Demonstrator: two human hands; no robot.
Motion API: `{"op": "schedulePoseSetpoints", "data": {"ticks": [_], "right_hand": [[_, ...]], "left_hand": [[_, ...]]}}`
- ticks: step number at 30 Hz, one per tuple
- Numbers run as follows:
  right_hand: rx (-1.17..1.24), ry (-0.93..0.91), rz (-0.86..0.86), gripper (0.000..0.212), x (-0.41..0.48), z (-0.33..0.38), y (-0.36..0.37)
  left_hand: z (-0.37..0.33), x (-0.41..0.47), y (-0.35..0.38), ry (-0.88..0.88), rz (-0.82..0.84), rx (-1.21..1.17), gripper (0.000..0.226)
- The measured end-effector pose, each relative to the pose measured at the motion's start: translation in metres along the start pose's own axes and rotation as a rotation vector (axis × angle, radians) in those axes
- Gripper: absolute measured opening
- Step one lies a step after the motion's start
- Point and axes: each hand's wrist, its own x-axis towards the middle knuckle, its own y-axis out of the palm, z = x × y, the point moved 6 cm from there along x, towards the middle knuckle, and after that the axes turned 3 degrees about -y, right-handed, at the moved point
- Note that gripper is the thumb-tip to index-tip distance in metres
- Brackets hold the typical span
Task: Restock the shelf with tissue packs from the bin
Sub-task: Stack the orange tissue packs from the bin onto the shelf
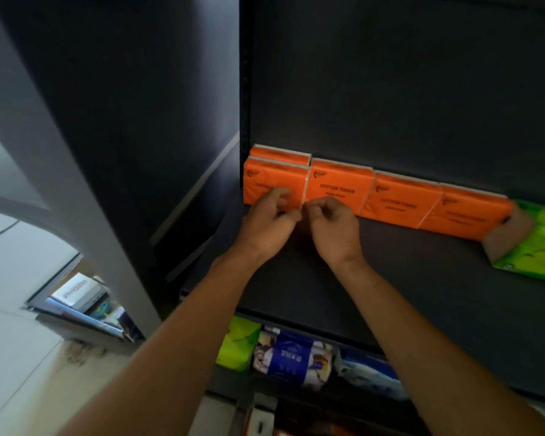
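Note:
Several orange tissue packs stand in a row at the back of the dark shelf [390,278]. Behind the leftmost front pack [265,179] stands another orange pack [280,152]. My left hand [268,221] lies against the front of that leftmost pack, its curled fingers at the lower right corner. Just right of it, my right hand [334,228] pinches at the same corner with curled fingers, at the seam with the second pack [340,184]. Which fingers actually grip is blurred.
A green pack [541,243] lies at the shelf's right end behind a brown cardboard piece [507,237]. The shelf below holds a lime pack [236,347], a blue patterned pack [293,354] and a white-blue pack [372,372]. An open box with goods [82,294] sits on the floor, lower left.

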Motion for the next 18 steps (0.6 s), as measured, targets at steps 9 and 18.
{"op": "schedulePoseSetpoints", "data": {"ticks": [9,18], "right_hand": [[0.052,0.059,0.294,0.020,-0.044,0.020,-0.044],[0.013,0.109,0.332,0.025,-0.130,0.023,-0.128]], "left_hand": [[-0.027,-0.041,0.001,0.089,0.237,0.088,0.020],[-0.047,-0.135,0.053,-0.014,0.411,0.078,0.021]]}}
